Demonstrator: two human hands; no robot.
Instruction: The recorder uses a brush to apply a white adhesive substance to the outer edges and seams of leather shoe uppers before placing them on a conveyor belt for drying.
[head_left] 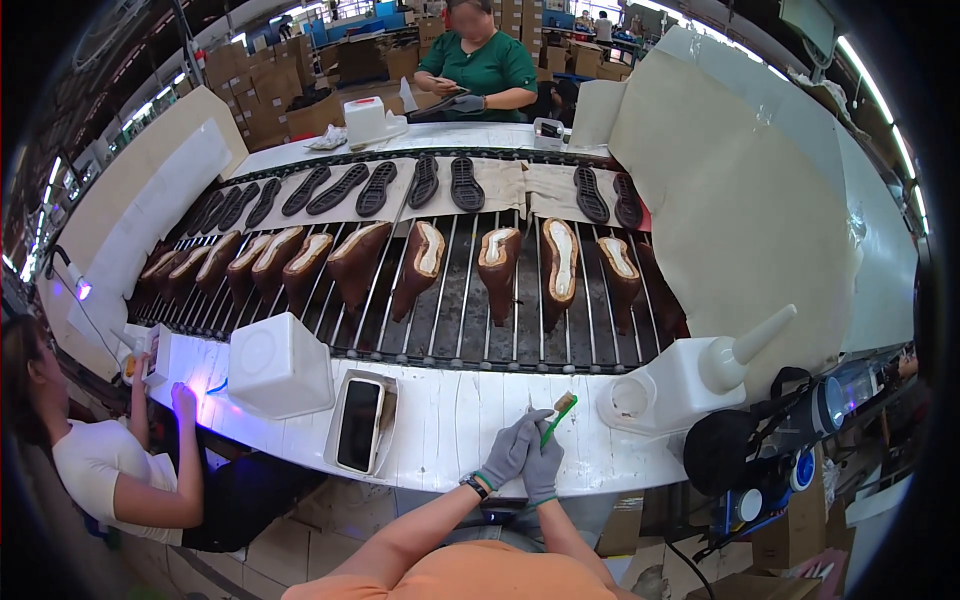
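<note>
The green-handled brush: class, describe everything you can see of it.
The brush is small, with a thin bright green handle and a tan bristle head at its upper end. It tilts up to the right over the white bench. The gloved right hand holds its lower handle; the gloved left hand presses alongside.

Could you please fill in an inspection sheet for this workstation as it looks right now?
Surface: white bench, scuffed.
Job's things: green brush held in gloved hands; brown shoes on conveyor rods, black soles behind.
Clutter: white tub, dark tray, nozzle bottle.
Grippers: left hand and right hand together on brush.
Cables: black cable lower right.
Surroundings: seated person at left, another person across the line, cartons beyond.
</note>
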